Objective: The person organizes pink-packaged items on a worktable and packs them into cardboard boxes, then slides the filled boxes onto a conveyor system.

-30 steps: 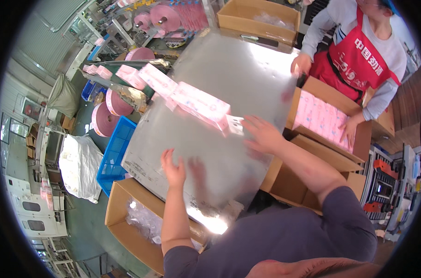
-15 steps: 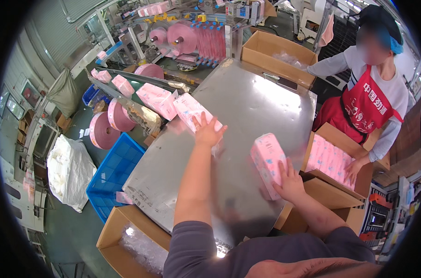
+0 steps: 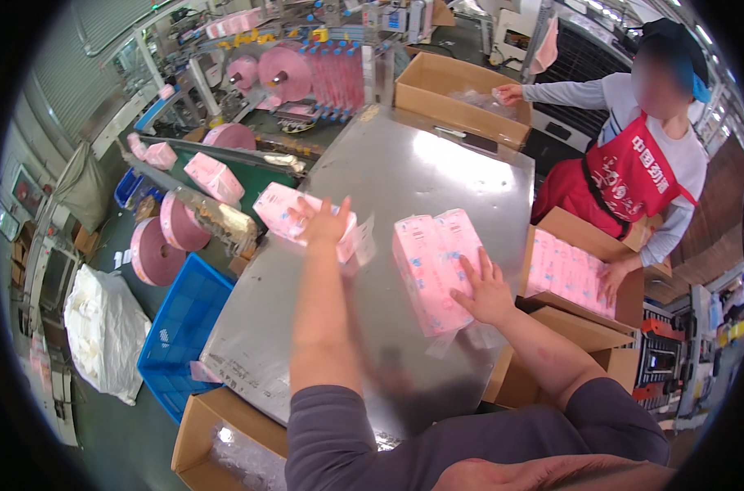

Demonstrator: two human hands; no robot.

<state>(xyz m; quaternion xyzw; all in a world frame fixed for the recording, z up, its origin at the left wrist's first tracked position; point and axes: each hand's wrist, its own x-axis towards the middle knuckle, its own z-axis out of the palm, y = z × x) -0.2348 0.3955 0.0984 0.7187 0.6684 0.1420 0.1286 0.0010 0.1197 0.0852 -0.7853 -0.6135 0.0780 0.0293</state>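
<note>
Two pink soft packs with blue print lie side by side on the metal table [image 3: 372, 180], the left pack [image 3: 425, 278] touching the right pack [image 3: 458, 237]. My right hand [image 3: 488, 290] rests on the right one with its fingers spread. Clear wrapping film sticks out from their near ends. At the table's left edge, by the green conveyor belt, another pink pack [image 3: 278, 204] lies under my left hand [image 3: 323, 225]. That hand's fingers are spread across its top, not wrapped round it. More packs [image 3: 215, 177] sit farther back on the belt.
A co-worker in a red apron [image 3: 633, 176] stands at the right, one hand in a carton of pink packs [image 3: 568, 270], the other at a far carton [image 3: 462, 86] holding clear film. A blue crate [image 3: 184, 327] and a near carton [image 3: 216, 446] stand left of the table.
A second pack now lies against the one at my right hand. My left hand is on a different pack near the belt. The co-worker's far hand has lifted at the carton. The view has shifted.
</note>
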